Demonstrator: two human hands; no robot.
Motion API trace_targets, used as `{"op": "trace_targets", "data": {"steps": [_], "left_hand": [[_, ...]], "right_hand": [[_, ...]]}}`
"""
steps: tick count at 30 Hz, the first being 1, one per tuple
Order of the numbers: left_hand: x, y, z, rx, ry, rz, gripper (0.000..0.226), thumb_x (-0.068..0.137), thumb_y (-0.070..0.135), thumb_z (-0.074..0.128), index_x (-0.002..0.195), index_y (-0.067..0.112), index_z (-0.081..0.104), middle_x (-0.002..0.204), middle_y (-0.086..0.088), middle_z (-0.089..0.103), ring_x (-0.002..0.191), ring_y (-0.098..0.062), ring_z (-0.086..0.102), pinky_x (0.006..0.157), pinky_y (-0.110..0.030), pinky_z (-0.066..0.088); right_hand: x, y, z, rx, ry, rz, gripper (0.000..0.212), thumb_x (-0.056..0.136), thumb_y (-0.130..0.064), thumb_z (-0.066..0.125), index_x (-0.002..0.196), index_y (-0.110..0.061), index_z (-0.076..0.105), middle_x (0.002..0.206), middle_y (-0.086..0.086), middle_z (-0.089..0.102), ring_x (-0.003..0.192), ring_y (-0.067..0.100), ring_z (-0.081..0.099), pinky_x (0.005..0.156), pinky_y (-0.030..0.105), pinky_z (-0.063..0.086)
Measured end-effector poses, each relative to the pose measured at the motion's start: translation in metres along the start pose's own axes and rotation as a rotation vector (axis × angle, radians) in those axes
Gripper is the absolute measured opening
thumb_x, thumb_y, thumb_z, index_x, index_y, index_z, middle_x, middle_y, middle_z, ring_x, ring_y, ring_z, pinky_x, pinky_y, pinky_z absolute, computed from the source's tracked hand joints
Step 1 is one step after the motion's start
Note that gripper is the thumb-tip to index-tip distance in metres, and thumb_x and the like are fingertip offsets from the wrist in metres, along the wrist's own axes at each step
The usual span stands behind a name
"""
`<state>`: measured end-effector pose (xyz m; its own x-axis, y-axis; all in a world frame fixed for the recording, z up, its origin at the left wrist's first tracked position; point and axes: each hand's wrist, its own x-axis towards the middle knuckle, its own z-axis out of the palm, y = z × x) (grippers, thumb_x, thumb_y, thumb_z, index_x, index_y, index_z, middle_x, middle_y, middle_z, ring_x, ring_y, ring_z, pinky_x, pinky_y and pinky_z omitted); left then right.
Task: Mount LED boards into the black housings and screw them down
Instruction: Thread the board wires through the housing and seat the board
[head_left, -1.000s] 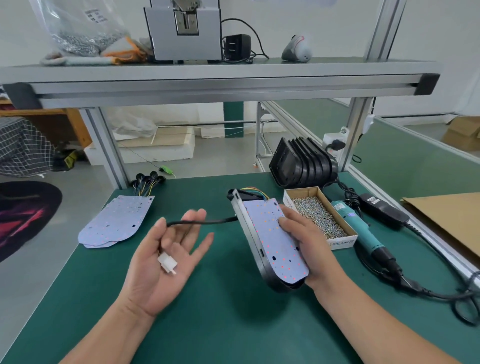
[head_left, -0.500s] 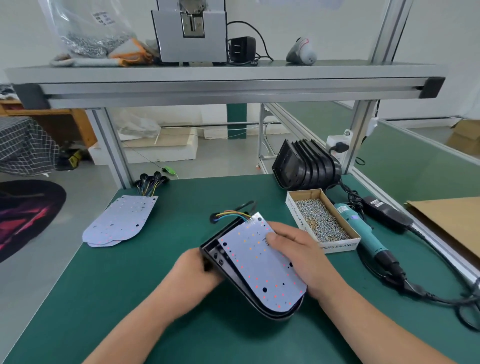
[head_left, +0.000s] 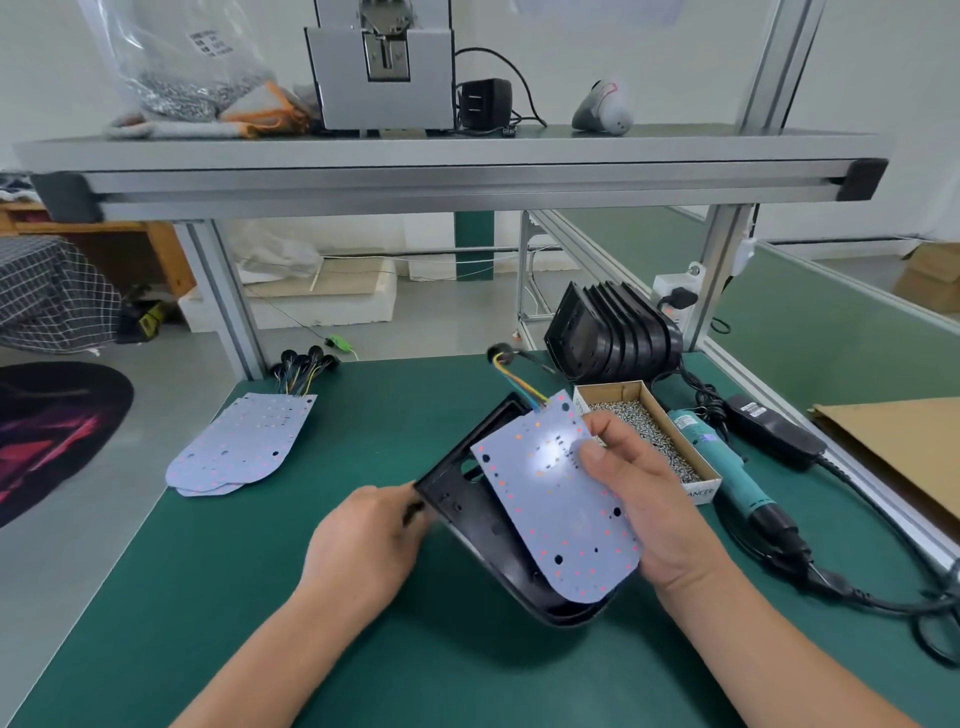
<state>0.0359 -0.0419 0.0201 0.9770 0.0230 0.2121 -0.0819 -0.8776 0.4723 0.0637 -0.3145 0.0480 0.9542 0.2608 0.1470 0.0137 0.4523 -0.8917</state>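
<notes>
A white LED board (head_left: 561, 504) with coloured wires at its top lies tilted over a black housing (head_left: 478, 525) above the green mat. My right hand (head_left: 639, 493) holds the board and housing from the right, thumb pressing on the board's face. My left hand (head_left: 363, 545) grips the housing's left edge with curled fingers. A stack of spare LED boards (head_left: 244, 447) lies at the left. A row of black housings (head_left: 613, 332) stands at the back right. A cardboard box of screws (head_left: 649, 431) sits just right of my right hand.
A teal electric screwdriver (head_left: 727, 478) with its black cable lies right of the screw box, beside a black power adapter (head_left: 769, 426). A cardboard sheet (head_left: 893, 447) lies at far right. An aluminium shelf (head_left: 447, 156) carries a grey machine, a bag and gloves overhead.
My left hand, first open with a white connector on its palm, turned over and took the housing's left edge. The housing and board swung from upright to nearly flat, then tilted up again.
</notes>
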Motion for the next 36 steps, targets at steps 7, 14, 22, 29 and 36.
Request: {"op": "trace_targets", "data": {"steps": [7,14,22,29,36], "left_hand": [[0.003,-0.011,-0.012,0.086,0.063,-0.061,0.065,0.105,0.011,0.045,0.152,0.056,0.042,0.127,0.028,0.063,0.103,-0.014,0.065,0.081,-0.035,0.056],[0.002,-0.007,-0.006,0.063,-0.043,-0.005,0.079,0.096,0.003,0.043,0.162,0.046,0.029,0.126,0.02,0.06,0.118,-0.013,0.052,0.096,-0.033,0.05],[-0.002,0.002,0.011,-0.444,-0.11,0.318,0.029,0.097,0.024,0.062,0.122,0.04,0.065,0.121,0.022,0.069,0.119,0.0,0.062,0.12,-0.045,0.038],[-0.002,-0.001,0.008,-0.64,-0.267,0.277,0.03,0.101,0.059,0.057,0.108,0.038,0.077,0.106,0.012,0.076,0.102,-0.008,0.069,0.102,-0.035,0.053],[0.004,-0.007,0.011,-0.608,-0.292,0.084,0.043,0.103,0.063,0.051,0.089,0.034,0.079,0.073,0.01,0.061,0.092,-0.003,0.065,0.105,-0.017,0.039]], "right_hand": [[0.004,0.001,-0.004,0.016,0.047,-0.017,0.021,0.09,-0.022,0.07,0.108,-0.012,0.068,0.1,0.016,0.073,0.078,0.025,0.073,0.065,0.034,0.061],[0.005,0.005,-0.003,0.015,0.007,0.01,0.025,0.093,-0.018,0.068,0.118,-0.018,0.072,0.111,0.018,0.076,0.085,0.027,0.076,0.072,0.038,0.063],[0.003,0.011,0.001,-0.066,-0.078,0.076,0.035,0.093,-0.021,0.072,0.126,-0.01,0.067,0.112,0.021,0.074,0.088,0.03,0.074,0.074,0.037,0.062],[0.004,0.012,0.004,-0.038,-0.085,0.088,0.035,0.092,-0.022,0.074,0.125,-0.012,0.069,0.113,0.022,0.074,0.09,0.031,0.075,0.077,0.04,0.063],[0.003,-0.007,-0.015,0.033,0.061,-0.04,0.031,0.092,-0.017,0.066,0.122,-0.011,0.068,0.112,0.016,0.075,0.087,0.027,0.075,0.072,0.036,0.062]]}}
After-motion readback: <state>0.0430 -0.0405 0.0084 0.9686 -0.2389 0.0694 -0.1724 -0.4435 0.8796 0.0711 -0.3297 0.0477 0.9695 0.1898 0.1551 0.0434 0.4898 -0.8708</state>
